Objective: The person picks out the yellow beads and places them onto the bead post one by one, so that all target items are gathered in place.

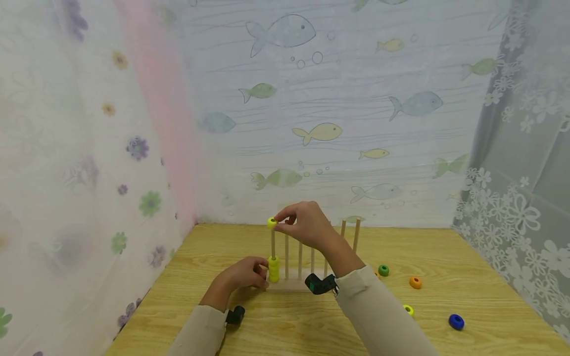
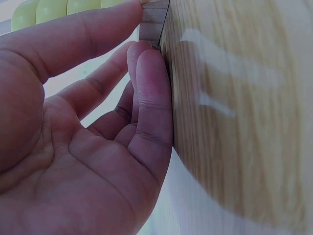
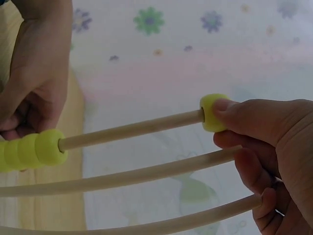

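Note:
My right hand (image 1: pixel 308 225) pinches a yellow bead (image 3: pixel 209 113) between thumb and fingers. That bead sits at the top end of the leftmost peg (image 3: pixel 132 131), and the peg's tip enters its hole. Lower on the same peg, several yellow beads (image 1: pixel 273 270) are stacked down to the wooden base (image 1: pixel 289 286) of the peg rack. At the base's left end my left hand (image 1: pixel 242 273) grips the wood, thumb on the near side and fingers curled by the end. The left wrist view shows the base's corner (image 2: pixel 154 22) between thumb and fingertips.
Several bare pegs (image 1: pixel 287 252) stand to the right, partly behind my right arm. Loose beads lie on the wood-grain table (image 1: pixel 213 242) at the right: green (image 1: pixel 383 270), orange (image 1: pixel 415 282), yellow (image 1: pixel 408 310) and blue (image 1: pixel 456 322). Another orange one is mostly hidden. Patterned curtains (image 1: pixel 329 99) surround the table.

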{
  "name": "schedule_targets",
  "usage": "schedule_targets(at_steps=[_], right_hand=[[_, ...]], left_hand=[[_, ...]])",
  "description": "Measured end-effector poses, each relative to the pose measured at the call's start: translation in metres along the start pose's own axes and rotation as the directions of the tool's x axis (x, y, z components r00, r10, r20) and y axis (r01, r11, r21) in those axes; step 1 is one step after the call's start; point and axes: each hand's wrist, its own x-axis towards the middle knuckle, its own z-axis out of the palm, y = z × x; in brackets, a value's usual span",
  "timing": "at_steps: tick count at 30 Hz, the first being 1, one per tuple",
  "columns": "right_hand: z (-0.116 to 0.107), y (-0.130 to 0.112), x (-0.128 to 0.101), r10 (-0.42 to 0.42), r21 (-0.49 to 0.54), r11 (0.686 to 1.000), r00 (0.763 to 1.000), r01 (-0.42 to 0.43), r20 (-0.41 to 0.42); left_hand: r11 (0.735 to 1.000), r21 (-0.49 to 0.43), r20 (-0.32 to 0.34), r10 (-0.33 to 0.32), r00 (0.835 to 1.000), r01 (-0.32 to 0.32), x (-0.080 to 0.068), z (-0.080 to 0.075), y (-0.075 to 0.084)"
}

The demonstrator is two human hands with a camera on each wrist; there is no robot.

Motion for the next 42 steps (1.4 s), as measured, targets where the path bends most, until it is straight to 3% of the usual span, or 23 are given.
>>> schedule_targets(at_steps=[20, 42], right_hand=[[0.000, -0.001, -0.002, 0.003, -0.019, 1.000, 1.000, -0.002, 0.011], [-0.009, -0.003, -0.017, -0.111, -0.021, 0.994, 0.989, 0.109, -0.103]], left_hand=[[0.999, -0.022, 0.011, 0.024, 1.000, -0.023, 0.000, 0.001, -0.002], [1.000, -0.021, 0.004, 0.020, 1.000, -0.020, -0.003, 0.002, 0.001]])
